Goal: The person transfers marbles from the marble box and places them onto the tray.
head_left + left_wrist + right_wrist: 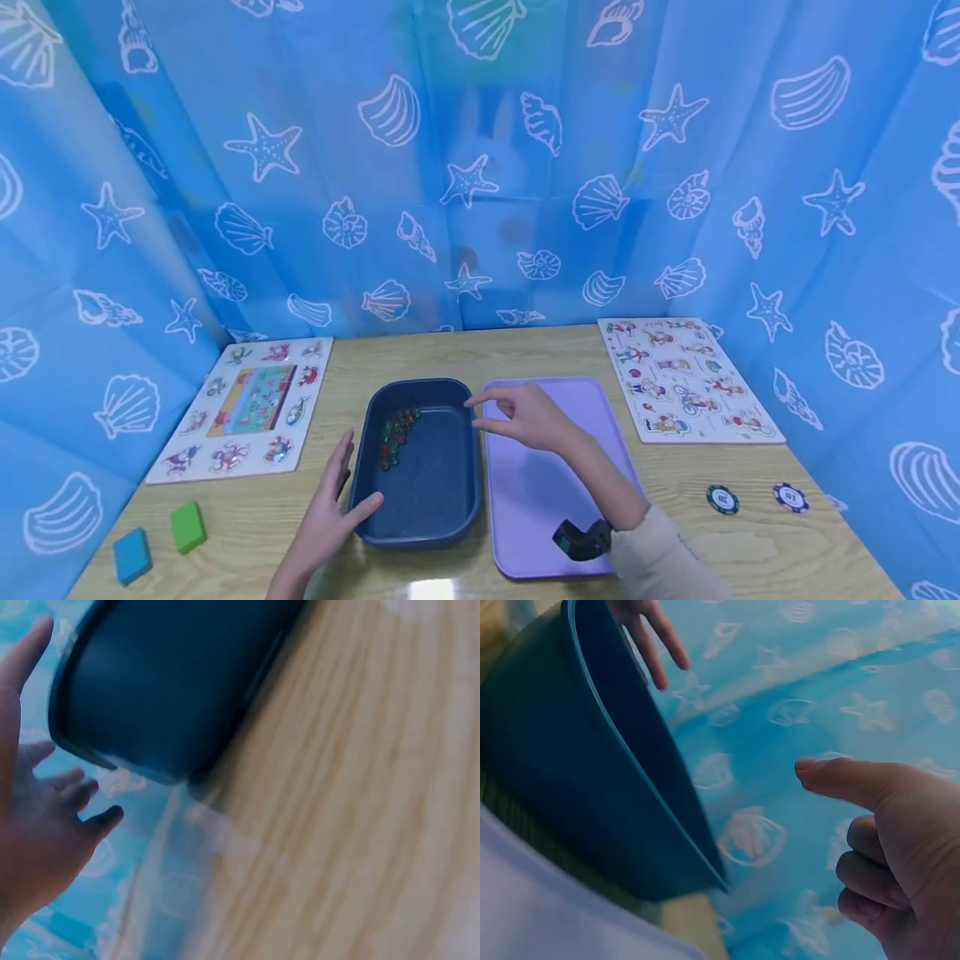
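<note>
On a wood-grained bench point(412, 354), a person's two bare hands are hovering about a smooth, dark blue bin point(431, 479). It is standing upright, a deep rectangle with rounded corners; its long axis is running straight away from the person. Inside, glossy green and reddish gems point(397, 437) are lying in one cluster along the left side, too small to count.

The left hand point(333, 500) is spreading beside the bin's near-left corner, its grip loose and holding nothing; whether its thumb is touching the rim, I cannot tell. The right hand point(521, 417) is reaching to the right rim, its grip also holding nothing: thumb and forefinger are pointing leftward, apart, the other fingers curling.

Just right of the bin, one shallow lilac tray point(525, 500) is lying lengthwise too. Two blocks, one green point(187, 527) and one blue point(132, 556), are resting at left; two round chips point(722, 499) at right. Two flat picture boards point(738, 404) are flanking these, and a creased blue curtain point(322, 242) printed with white shells and starfish is hanging behind.
</note>
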Demonstrator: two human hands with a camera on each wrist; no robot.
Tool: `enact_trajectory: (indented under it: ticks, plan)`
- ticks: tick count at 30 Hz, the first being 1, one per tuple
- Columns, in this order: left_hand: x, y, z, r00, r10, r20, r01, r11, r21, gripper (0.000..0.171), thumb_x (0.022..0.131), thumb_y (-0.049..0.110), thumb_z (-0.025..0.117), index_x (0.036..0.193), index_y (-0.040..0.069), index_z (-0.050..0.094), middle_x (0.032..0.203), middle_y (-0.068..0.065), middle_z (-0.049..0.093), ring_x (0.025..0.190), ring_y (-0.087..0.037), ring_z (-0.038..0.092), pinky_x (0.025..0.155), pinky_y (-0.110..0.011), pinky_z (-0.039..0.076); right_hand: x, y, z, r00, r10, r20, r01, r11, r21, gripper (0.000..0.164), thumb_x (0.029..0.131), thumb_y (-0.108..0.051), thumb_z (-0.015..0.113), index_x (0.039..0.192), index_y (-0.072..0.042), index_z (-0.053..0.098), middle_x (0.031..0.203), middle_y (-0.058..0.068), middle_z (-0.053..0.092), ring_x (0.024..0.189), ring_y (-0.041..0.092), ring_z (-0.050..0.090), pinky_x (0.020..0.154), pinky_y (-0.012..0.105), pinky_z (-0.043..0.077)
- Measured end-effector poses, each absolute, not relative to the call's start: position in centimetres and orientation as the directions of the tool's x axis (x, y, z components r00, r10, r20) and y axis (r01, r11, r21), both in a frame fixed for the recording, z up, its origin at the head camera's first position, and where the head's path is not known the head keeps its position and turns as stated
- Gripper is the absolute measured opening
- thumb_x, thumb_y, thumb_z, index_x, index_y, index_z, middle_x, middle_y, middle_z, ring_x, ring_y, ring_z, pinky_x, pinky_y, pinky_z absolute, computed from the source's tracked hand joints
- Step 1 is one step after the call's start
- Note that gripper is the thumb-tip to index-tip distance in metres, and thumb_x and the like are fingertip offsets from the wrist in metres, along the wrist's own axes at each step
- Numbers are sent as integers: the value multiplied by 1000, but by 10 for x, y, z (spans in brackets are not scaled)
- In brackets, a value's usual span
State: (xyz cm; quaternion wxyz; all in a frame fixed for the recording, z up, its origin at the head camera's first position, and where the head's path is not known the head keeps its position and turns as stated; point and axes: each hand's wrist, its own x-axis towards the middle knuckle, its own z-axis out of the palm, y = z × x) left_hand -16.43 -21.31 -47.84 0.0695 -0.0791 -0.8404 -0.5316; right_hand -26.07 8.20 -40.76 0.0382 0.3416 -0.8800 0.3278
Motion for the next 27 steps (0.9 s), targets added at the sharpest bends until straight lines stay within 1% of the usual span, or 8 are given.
enact_trajectory:
  ticks: [2,4,7,10,12,17,21,27]
  plan:
    - [-166,-215,-483,-984,82,159,179,415,892,90,79,20,69,145,19,8,149,-13,10,135,-35,10,108,-52,16,-269,65,-411,-734,-628,258,-641,516,-568,28,81,-45,60,105,-29,65,46,-8,24,41,8,24,40,20,25]
    - [-167,-217,-486,-991,96,98,129,423,897,91,77,23,70,145,21,8,150,-11,9,135,-35,10,108,-51,16,-277,47,-414,-704,-675,220,-647,483,-590,28,82,-42,60,106,-28,65,46,-8,23,41,8,24,41,19,25]
    - [-168,-219,-491,-994,109,15,61,434,899,92,77,26,70,145,24,8,150,-11,9,135,-37,12,107,-54,16,-287,23,-418,-650,-737,187,-666,433,-608,26,83,-35,61,106,-23,66,48,-7,24,42,9,24,43,19,25]
    - [-169,-221,-495,-991,132,-16,42,426,904,92,76,25,70,144,26,8,150,-10,10,133,-39,16,105,-58,16,-296,2,-424,-600,-781,176,-693,397,-602,23,83,-27,63,105,-21,67,49,-7,26,43,9,25,44,18,25]
    - [-169,-221,-496,-988,153,-9,56,413,909,93,75,23,71,144,28,8,150,-9,10,133,-39,18,105,-59,16,-300,-9,-430,-577,-799,167,-705,385,-595,20,83,-25,63,103,-22,67,49,-6,27,43,9,25,45,18,25]
    - [-169,-225,-498,-983,181,21,91,386,918,99,72,17,73,144,31,7,149,-11,11,132,-39,19,103,-61,18,-308,-27,-447,-562,-821,99,-698,407,-590,19,82,-23,65,100,-25,68,48,-6,27,41,8,25,44,16,26]
    - [-167,-228,-499,-982,185,28,100,390,915,101,71,16,74,144,32,6,149,-14,11,131,-40,20,102,-62,21,-307,-34,-456,-570,-820,52,-678,434,-593,20,81,-23,65,101,-23,68,48,-6,27,41,7,26,43,15,27]
    - [-166,-230,-500,-986,168,9,76,401,913,102,70,18,76,143,35,7,149,-14,11,131,-39,20,102,-63,19,-306,-39,-460,-558,-828,51,-678,420,-603,22,80,-22,67,102,-21,68,47,-6,27,41,6,26,43,15,24]
